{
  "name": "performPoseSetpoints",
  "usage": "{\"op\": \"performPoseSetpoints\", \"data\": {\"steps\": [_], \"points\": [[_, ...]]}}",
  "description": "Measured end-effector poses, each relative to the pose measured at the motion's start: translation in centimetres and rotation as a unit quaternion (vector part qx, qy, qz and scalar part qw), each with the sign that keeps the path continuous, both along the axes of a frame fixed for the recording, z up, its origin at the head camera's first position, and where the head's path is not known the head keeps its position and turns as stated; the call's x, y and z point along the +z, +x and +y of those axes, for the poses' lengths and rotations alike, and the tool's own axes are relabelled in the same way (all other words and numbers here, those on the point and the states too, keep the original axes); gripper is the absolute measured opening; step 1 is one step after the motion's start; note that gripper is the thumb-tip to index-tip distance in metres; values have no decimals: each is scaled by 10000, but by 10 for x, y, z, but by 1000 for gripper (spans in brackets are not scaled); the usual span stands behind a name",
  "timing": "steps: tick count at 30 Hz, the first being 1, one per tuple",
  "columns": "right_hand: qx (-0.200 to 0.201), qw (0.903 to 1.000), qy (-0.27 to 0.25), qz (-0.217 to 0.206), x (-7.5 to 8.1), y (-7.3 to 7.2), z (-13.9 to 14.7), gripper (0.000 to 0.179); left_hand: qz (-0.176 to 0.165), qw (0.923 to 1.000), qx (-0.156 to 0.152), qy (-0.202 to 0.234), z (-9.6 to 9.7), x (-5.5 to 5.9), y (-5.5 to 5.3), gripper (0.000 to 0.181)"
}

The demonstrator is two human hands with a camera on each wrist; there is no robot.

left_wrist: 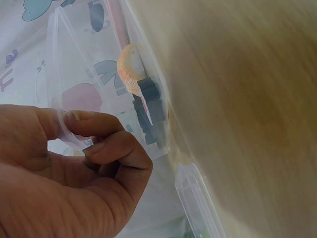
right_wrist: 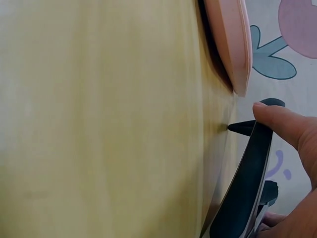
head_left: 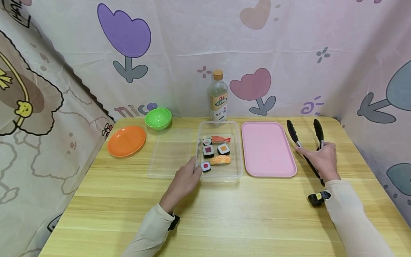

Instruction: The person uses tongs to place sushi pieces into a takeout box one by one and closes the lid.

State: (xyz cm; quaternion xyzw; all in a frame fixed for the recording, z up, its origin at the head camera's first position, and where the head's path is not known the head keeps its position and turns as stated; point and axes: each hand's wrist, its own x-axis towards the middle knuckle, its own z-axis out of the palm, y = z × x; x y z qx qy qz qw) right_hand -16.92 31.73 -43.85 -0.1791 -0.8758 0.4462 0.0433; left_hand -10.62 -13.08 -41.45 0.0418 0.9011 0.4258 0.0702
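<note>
My left hand (head_left: 184,181) pinches the left rim of a clear plastic container (head_left: 239,153) between thumb and fingers. Inside the container lie several sushi pieces: a shrimp nigiri (head_left: 221,139), an orange-topped nigiri (head_left: 221,159) and dark-wrapped rolls (head_left: 208,151). In the left wrist view, curled fingers (left_wrist: 116,144) meet the container's edge, with sushi behind the clear wall. Over on the right, my right hand (head_left: 323,162) holds black tongs (head_left: 312,167), whose spread tips point toward the back wall. The right wrist view shows the thumb on the tongs (right_wrist: 247,183); the other fingers are mostly hidden.
A pink tray (head_left: 269,150) sits between the container and the tongs. Left of the container lies a clear lid (head_left: 170,153), with an orange plate (head_left: 126,141) and a green bowl (head_left: 158,119) beyond. A glass bottle (head_left: 218,96) stands behind, near the patterned curtain.
</note>
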Motion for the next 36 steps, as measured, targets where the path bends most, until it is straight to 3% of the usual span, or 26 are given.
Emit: {"op": "performPoseSetpoints", "data": {"steps": [7,18,25,36], "points": [[1,10000,-59,-71,0,0,2,119,-13,10000,9,23,1,1,1,23],[51,9986,328,-408,8,5,7,126,-107,9999,2,63,0,1,2,36],[176,9987,124,-467,15,15,15,123,-380,9991,188,9,-10,7,3,63],[318,9983,469,-121,26,31,17,104,415,9974,430,-409,-62,10,-4,52]]}}
